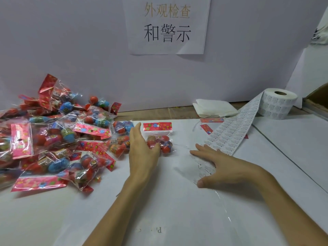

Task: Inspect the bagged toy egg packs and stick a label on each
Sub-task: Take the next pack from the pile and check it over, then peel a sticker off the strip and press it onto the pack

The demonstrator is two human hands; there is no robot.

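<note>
I am resting my open left hand (142,153) against the clear bag of red and blue toy eggs (158,139) on the white table (177,206), my open right hand (225,167) flat on the white printed label strip (230,135). The slick bag risks skidding under a label; the strip's end is blurring, print unreadable.
</note>
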